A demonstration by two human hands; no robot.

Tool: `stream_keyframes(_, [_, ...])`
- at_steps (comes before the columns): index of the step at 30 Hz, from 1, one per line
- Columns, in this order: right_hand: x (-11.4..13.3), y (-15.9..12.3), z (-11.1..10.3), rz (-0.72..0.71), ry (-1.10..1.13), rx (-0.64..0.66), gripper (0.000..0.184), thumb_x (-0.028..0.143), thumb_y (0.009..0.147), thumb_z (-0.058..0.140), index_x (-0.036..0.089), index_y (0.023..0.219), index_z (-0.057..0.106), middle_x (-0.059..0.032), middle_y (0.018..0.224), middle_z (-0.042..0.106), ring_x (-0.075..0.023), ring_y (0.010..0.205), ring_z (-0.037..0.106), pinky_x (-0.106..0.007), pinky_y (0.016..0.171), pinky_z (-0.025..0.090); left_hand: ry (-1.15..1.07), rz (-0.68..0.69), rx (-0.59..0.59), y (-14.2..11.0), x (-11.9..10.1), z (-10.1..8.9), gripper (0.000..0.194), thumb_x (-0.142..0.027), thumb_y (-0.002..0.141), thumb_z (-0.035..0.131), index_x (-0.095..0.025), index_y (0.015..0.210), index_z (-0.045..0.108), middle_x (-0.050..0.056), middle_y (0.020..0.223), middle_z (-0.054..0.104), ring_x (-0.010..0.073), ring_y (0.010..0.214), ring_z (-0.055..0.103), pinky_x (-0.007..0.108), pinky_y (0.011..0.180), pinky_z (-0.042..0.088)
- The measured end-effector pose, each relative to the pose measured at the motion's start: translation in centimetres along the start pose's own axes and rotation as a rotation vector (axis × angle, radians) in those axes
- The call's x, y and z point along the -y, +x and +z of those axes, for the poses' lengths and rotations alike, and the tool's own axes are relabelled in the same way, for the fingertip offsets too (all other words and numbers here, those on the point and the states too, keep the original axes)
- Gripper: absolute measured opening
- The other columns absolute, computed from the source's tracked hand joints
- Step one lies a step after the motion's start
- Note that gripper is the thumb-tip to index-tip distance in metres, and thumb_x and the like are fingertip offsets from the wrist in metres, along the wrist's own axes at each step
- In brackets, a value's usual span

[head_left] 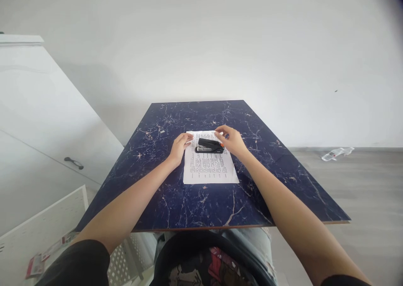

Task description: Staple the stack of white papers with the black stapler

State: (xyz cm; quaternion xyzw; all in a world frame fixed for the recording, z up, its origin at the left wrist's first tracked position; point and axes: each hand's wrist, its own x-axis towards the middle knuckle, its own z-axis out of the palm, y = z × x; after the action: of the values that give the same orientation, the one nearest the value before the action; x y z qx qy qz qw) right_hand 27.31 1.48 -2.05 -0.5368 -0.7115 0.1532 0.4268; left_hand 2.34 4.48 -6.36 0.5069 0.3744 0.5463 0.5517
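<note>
Printed sheets of paper (pixel 208 168) lie stacked on a dark blue, marble-patterned table. On top of them, near their upper part, rests a black stapler (pixel 210 146) with an orange spot at its right end. My left hand (pixel 181 146) lies along the left edge of the sheets, its fingers stretched out and their tips over the paper. At the upper right corner, my right hand (pixel 232 141) has thumb and forefinger pinched at the paper's edge. Its palm side is close to the stapler's right end, but neither hand grips the stapler.
The blue tabletop (pixel 198 210) ends at a brown front edge by my lap. To the left stands a white cabinet (pixel 37 110) with a dark handle (pixel 73 163). A clear plastic item (pixel 337 153) lies on the floor by the wall at right.
</note>
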Motion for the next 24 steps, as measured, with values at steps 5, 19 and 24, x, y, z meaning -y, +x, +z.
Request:
stream_keyframes(5, [-0.2,0.1,0.0,0.17,0.303,-0.129,0.04,0.048,0.103,0.037,0.022,0.095,0.066,-0.0074,0.101,0.075,-0.0193,0.088,0.066,-0.031,0.077,0.053,-0.096,-0.038,0.02,0.0,-0.3,0.0,0.031,-0.046,0.099,0.053,-0.02,0.101,0.069,0.012,0.118,0.072,0.0246,0.118,0.066,0.04,0.104,0.05])
stream_keyframes(19, [-0.7,-0.6,-2.5,0.683,0.719,0.527,0.038,0.022,0.091,0.058,0.021,0.129,0.066,-0.015,0.124,0.071,-0.015,0.057,0.065,-0.027,0.042,0.051,-0.102,-0.09,0.002,0.4,-0.1,-0.2,0.042,-0.055,0.1,0.047,-0.018,0.097,0.067,0.015,0.117,0.072,0.0259,0.111,0.069,0.041,0.099,0.053])
stream_keyframes(24, [-1.4,-0.5,-1.8,0.722,0.819,0.58,0.041,0.022,0.099,0.05,0.018,0.139,0.059,-0.017,0.125,0.071,-0.019,0.069,0.075,-0.024,0.042,0.055,-0.106,-0.099,0.006,0.4,-0.1,-0.3,0.042,-0.055,0.1,0.048,-0.018,0.095,0.066,0.014,0.116,0.071,0.0253,0.108,0.069,0.04,0.097,0.054])
